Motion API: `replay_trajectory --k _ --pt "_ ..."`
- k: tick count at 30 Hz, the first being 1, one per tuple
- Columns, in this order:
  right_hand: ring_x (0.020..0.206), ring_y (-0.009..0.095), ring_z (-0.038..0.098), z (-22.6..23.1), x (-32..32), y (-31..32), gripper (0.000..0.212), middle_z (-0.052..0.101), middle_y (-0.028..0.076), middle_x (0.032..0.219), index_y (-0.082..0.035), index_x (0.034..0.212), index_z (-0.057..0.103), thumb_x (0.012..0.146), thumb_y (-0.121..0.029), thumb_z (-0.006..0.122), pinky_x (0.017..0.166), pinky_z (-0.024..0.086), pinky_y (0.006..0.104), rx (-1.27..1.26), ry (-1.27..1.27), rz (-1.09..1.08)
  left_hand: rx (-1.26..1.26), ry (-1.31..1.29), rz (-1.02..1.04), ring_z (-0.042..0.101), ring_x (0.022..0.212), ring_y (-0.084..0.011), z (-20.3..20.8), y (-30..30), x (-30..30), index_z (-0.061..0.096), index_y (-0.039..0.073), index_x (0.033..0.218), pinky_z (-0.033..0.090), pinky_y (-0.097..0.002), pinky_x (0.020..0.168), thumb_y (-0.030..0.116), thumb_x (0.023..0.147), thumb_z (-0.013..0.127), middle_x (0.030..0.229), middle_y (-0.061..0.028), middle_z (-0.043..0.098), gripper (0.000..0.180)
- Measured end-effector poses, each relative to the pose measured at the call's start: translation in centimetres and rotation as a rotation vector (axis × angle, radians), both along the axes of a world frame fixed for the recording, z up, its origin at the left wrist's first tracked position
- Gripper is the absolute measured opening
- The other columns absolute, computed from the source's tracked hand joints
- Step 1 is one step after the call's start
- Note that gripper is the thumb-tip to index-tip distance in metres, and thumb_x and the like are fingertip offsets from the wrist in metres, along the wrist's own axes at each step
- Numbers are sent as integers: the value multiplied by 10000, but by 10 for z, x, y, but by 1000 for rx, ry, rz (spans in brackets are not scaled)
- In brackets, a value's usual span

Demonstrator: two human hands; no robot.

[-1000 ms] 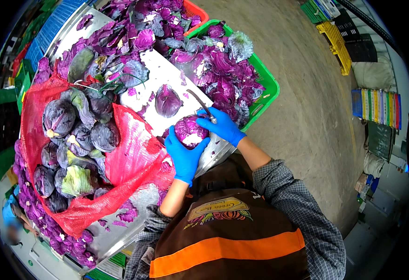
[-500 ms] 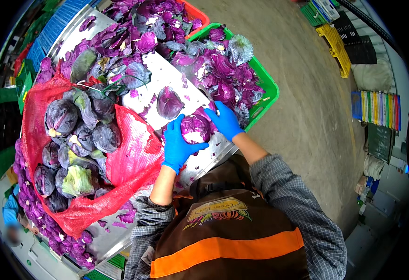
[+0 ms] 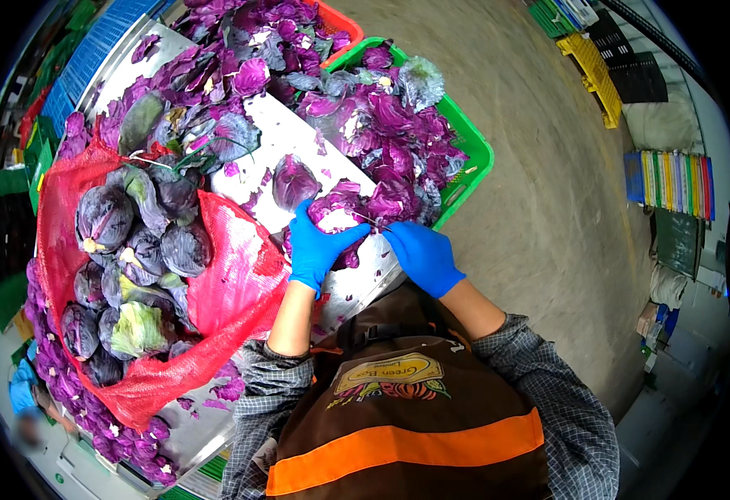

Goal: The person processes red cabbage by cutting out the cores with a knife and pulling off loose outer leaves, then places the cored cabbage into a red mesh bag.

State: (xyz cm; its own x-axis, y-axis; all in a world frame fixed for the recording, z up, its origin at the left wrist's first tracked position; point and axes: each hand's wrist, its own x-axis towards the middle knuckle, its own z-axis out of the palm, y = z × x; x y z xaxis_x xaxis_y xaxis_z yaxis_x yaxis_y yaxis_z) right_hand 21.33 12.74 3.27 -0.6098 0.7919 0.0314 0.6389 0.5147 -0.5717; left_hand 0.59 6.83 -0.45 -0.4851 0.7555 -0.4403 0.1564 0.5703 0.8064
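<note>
My left hand [image 3: 319, 247], in a blue glove, is closed round the side of a red cabbage [image 3: 331, 204] at the table's edge. The cabbage's pale cut stem end is turned up. My right hand [image 3: 423, 254], also blue-gloved, pinches a thin small knife [image 3: 365, 219] whose blade reaches to the cabbage's pale end; the handle is hidden in the fingers. Just beyond lies another red cabbage [image 3: 295, 182] on the metal table [image 3: 275, 127]. Loose purple leaves [image 3: 391, 200] rest against the right side of the held cabbage.
At left, an open red mesh sack [image 3: 236, 250] holds several dark cabbages. A green crate [image 3: 469, 171] full of leaves stands at the table's right edge, with a red crate [image 3: 348, 29] behind it. Leaves heap across the table's far end. A person [image 3: 23, 387] is at far left.
My right hand has drawn back from the cabbage's right side and turned, and a thin blade now shows at its fingertips. The cabbage has been turned with its pale end up, leaves loosened beside it.
</note>
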Motion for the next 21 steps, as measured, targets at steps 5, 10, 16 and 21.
replay_trajectory --k 5,10,16,21 --pt "738 351 652 1 4 -7 114 657 115 821 -123 951 625 977 -231 596 608 506 463 -9 -75 -26 21 44 -3 561 1210 -364 -7 -3 5 391 -32 1432 493 -454 1037 482 511 1003 1338 -258 505 1219" --pt "776 364 655 -6 8 -14 114 662 134 860 -120 965 623 987 -219 572 635 509 480 -24 -81 -108 46 54 10 559 1193 -371 -9 -5 9 402 -30 1416 488 -459 1031 485 495 1007 1325 -252 502 1217" --pt "865 405 662 -40 35 5 194 687 182 960 -89 1043 645 1016 -253 545 702 524 502 -91 -93 -374 49 61 31 550 1198 -369 -13 -9 12 391 -28 1418 481 -465 1031 489 489 1006 1328 -254 497 1229" --pt "979 392 677 -25 7 40 442 680 207 1044 -80 1228 647 973 -441 645 797 534 485 -510 144 -315 65 61 38 540 1217 -382 -20 -14 15 390 -31 1426 472 -469 1043 494 484 1003 1347 -262 488 1240"
